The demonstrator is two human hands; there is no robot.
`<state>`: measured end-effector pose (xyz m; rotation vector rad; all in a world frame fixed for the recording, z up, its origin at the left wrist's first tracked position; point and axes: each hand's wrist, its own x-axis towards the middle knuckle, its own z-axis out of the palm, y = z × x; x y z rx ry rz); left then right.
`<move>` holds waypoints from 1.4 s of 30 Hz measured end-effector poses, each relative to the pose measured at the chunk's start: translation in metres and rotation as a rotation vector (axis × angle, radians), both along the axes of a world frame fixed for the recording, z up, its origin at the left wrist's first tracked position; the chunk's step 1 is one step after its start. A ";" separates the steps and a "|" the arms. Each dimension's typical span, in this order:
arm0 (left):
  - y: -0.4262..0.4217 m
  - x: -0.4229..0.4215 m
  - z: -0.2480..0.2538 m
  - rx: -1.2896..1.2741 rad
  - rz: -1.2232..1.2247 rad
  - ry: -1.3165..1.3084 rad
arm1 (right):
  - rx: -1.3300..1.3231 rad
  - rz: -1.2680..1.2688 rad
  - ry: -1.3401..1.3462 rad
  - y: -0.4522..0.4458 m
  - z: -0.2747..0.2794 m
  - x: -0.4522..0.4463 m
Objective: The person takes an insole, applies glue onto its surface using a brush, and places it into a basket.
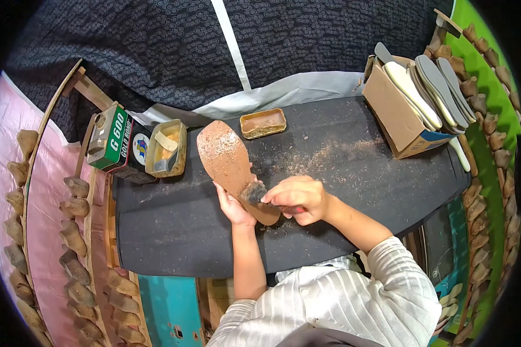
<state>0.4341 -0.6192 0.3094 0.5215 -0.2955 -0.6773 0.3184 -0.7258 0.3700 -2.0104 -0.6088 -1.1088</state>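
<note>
A brown shoe sole [221, 149] slants across the near middle of the black table, its broad toe end pointing away from me. The surface looks glossy and speckled there. My left hand [235, 207] grips the sole's left edge at the waist. My right hand [300, 198] is closed round a dark, bristly brush [253, 192], whose end rests on the narrow part of the sole. A bit of red shows under the right fingers; the rest of what they hold is hidden.
Behind the sole sits a shallow tray [264, 123]. A G 600 glue can [111, 141] and a yellowish tub [180, 151] stand left. Brown shavings [324, 159] litter the black table [173, 231]. A cardboard box [395, 115] of insoles stands right. Racks of wooden shoe lasts [75, 266] flank the table.
</note>
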 end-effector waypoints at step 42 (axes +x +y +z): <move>0.000 -0.006 0.007 0.000 -0.007 0.134 | 0.114 -0.057 0.088 0.005 0.003 0.003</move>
